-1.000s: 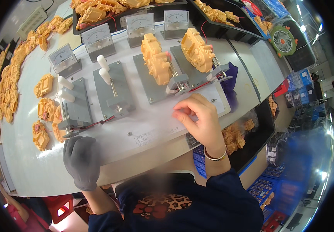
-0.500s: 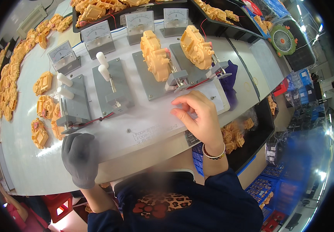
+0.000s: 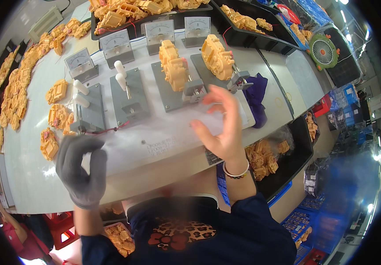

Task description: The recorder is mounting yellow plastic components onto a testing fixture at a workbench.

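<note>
My left hand, in a grey glove, is over the table's near left edge with thumb and fingers curved apart, holding nothing. It is nearest the left grey fixture plate, which carries two white pegs. My bare right hand hovers over the white base board, fingers spread and empty, somewhat blurred. Just beyond its fingertips, a yellow plastic housing and a second yellow housing stand mounted on the two right fixtures. Another grey fixture bears white pegs and no housing.
Several analog meters line the back of the fixtures. Black trays of yellow housings stand behind them. Loose housings lie at left, and a purple cloth at right. A black bin of parts and a green fan are farther right.
My gloved left hand has shifted slightly left and its thumb and fingers have parted. My right hand has moved a little left, its fingers spreading and reaching up toward the right fixtures.
</note>
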Tool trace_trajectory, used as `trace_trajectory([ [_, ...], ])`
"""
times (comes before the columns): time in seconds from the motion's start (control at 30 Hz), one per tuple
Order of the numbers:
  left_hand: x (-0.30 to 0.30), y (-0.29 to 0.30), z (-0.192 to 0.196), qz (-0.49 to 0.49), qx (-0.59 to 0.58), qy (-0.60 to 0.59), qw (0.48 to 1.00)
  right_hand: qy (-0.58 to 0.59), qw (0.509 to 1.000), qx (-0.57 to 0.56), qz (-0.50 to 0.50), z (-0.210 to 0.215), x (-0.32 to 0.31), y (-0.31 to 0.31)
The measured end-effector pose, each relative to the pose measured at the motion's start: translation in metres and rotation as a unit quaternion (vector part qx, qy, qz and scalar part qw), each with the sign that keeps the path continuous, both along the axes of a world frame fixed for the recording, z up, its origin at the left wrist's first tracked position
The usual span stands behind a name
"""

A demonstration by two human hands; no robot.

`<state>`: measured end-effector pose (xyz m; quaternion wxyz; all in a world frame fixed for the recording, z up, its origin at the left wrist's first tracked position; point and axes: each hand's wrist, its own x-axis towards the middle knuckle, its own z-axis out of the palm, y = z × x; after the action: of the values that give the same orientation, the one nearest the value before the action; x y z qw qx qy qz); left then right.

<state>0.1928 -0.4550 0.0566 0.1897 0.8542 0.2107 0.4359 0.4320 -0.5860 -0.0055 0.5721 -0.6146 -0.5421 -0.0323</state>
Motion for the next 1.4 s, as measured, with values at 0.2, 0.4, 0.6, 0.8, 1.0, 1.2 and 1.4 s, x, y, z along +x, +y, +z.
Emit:
trace_trajectory([
  [0.2, 0.128, 0.021, 0.042, -0.107, 0.12, 0.27, 0.949, 0.037, 0.996, 0.025, 0.08, -0.001, 0.0, 0.005],
  [0.4, 0.139, 0.028, 0.061, -0.058, -0.091, 0.267, 0.958, 0.02, 0.996, 0.034, 0.085, -0.005, 0.002, 0.002],
  [0.6, -0.109, 0.015, 0.079, -0.398, -0.151, 0.355, 0.832, 0.06, 0.992, 0.076, -0.081, 0.003, 0.017, -0.042],
  [0.8, -0.356, -0.052, -0.213, 0.158, -0.614, 0.347, 0.691, -0.073, 0.983, -0.102, -0.138, -0.011, 0.056, -0.064],
  [1.0, -0.366, -0.022, -0.328, -0.191, -0.077, 0.778, 0.594, -0.095, 0.978, -0.091, -0.162, -0.024, 0.056, -0.044],
  [1.2, -0.176, -0.036, -0.075, -0.351, -0.35, 0.206, 0.844, 0.051, 0.983, -0.099, -0.147, -0.027, 0.058, -0.049],
  [1.4, -0.048, -0.017, -0.03, 0.109, 0.017, 0.061, 0.992, -0.023, 0.979, -0.051, -0.196, -0.042, 0.063, -0.043],
])
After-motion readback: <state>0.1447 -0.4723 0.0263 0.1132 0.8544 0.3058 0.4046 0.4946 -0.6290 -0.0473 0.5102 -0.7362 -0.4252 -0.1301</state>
